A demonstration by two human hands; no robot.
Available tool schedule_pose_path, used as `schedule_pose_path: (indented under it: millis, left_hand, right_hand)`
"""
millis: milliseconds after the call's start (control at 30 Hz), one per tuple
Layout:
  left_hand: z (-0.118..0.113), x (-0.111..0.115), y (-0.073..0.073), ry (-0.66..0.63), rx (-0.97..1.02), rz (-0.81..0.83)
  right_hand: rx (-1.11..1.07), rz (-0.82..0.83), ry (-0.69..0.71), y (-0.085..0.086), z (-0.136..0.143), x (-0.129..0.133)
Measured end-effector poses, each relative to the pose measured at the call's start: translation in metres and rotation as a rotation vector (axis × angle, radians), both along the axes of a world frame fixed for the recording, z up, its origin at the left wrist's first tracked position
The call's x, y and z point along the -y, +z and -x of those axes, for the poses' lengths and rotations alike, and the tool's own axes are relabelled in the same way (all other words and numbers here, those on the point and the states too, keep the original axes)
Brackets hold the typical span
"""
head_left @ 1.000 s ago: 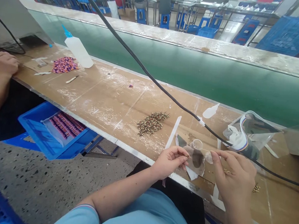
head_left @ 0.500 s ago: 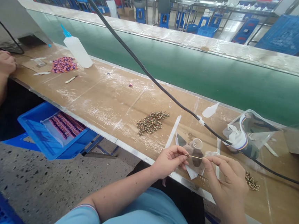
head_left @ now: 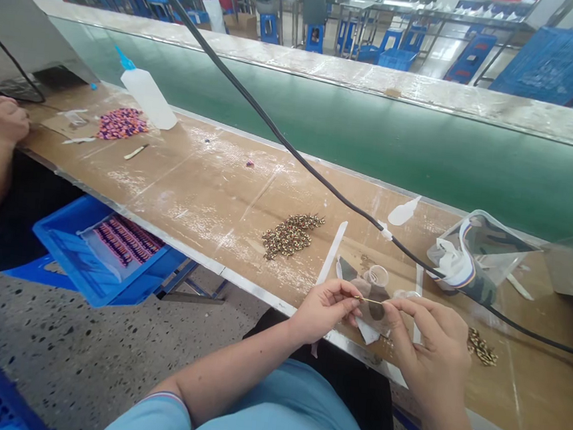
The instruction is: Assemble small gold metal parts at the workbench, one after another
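Apparently a thin cord (head_left: 372, 301) between left hand (head_left: 328, 310) and right hand (head_left: 428, 348), both pinching it tight.

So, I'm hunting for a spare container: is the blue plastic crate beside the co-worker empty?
Not empty: the blue plastic crate holds rows of purple-and-orange pieces on a pale sheet.

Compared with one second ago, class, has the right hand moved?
Yes: the right hand has shifted leftward, toward the left hand, uncovering more of the small gold-coloured pile.
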State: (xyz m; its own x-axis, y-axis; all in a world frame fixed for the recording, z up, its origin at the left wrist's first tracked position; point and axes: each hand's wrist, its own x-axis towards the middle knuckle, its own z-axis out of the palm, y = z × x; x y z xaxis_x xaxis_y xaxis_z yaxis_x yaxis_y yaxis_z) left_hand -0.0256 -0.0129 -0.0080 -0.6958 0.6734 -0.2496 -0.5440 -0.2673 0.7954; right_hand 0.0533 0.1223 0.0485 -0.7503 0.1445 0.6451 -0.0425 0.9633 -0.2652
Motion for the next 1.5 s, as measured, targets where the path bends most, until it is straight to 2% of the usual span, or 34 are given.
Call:
schedule_pose_path:
  millis: [233, 533, 1067, 1300, 1500]
  left_hand:
    - [0.000, 0.001, 0.004, 0.015, 0.009, 0.009]
    - [0.000, 0.001, 0.003, 0.013, 0.008, 0.031]
    - [0.000, 0.001, 0.002, 0.000, -0.005, 0.031]
    - [0.000, 0.001, 0.002, -0.017, -0.031, 0.002]
    - [0.000, 0.001, 0.001, -0.029, -0.026, 0.012]
  right_hand:
    - [-0.008, -0.027, 0.078, 0.006, -0.004, 0.005]
    - [-0.067, -0.014, 0.037, 0.003, -0.007, 0.006]
    - [-0.016, 0.005, 0.028, 0.002, -0.005, 0.002]
    - [-0.017, -0.059, -0.022, 0.000, 0.003, 0.000]
    - [0.001, 0.082, -0.078, 0.001, 0.001, -0.003]
